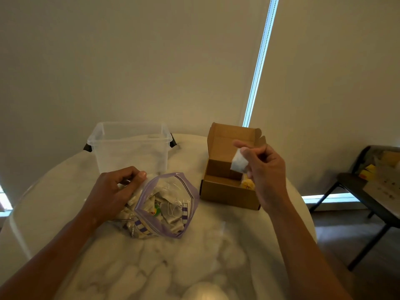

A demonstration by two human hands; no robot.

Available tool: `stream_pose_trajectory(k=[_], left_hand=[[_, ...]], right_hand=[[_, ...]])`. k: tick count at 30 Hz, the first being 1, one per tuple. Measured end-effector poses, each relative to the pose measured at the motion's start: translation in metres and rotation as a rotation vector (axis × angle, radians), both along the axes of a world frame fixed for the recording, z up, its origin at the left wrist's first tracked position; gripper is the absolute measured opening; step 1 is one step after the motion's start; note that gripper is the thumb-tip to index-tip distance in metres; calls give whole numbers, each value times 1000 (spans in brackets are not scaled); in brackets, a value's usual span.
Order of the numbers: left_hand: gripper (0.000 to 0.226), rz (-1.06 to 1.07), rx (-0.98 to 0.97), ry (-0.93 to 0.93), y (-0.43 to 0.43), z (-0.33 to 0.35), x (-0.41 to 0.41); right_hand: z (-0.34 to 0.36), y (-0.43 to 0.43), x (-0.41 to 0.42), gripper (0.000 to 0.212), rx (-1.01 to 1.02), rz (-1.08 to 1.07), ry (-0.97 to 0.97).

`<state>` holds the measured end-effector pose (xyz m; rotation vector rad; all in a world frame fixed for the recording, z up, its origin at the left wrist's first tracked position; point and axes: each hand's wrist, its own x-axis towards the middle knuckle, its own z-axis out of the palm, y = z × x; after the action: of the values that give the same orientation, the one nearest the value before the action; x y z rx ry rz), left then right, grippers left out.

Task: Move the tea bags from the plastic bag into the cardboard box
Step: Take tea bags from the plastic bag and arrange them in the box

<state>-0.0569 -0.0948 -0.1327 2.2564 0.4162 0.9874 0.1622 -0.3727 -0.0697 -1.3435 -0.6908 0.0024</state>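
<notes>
A clear plastic bag (171,198) with a purple zip rim lies open on the round marble table (194,256), holding several tea bags (171,215). My left hand (112,191) grips the bag's left edge. My right hand (264,169) pinches one white tea bag (238,163) above the open cardboard box (227,191), whose lid stands up at the back. Something yellow (247,184) lies inside the box, partly hidden by my right hand.
An empty clear plastic tub (129,146) with black handles stands behind the bag. A dark chair (368,187) with yellow items on it is at the right, off the table. Window blinds hang behind the table.
</notes>
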Motion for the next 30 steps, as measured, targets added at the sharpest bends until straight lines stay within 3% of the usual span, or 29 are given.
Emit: stream_pose_trajectory(k=[3, 9, 17, 30], left_hand=[[29, 0, -5, -3, -1, 1, 0], [30, -8, 15, -1, 0, 1, 0], [28, -9, 20, -9, -1, 1, 0], [28, -11, 44, -10, 1, 0, -1]], right_hand=[[4, -13, 16, 26, -58, -59, -70], [-3, -20, 31, 23, -372, -138, -151], [-4, -37, 34, 10, -473, -57, -136], [-12, -49, 51, 10, -883, -137, -314]])
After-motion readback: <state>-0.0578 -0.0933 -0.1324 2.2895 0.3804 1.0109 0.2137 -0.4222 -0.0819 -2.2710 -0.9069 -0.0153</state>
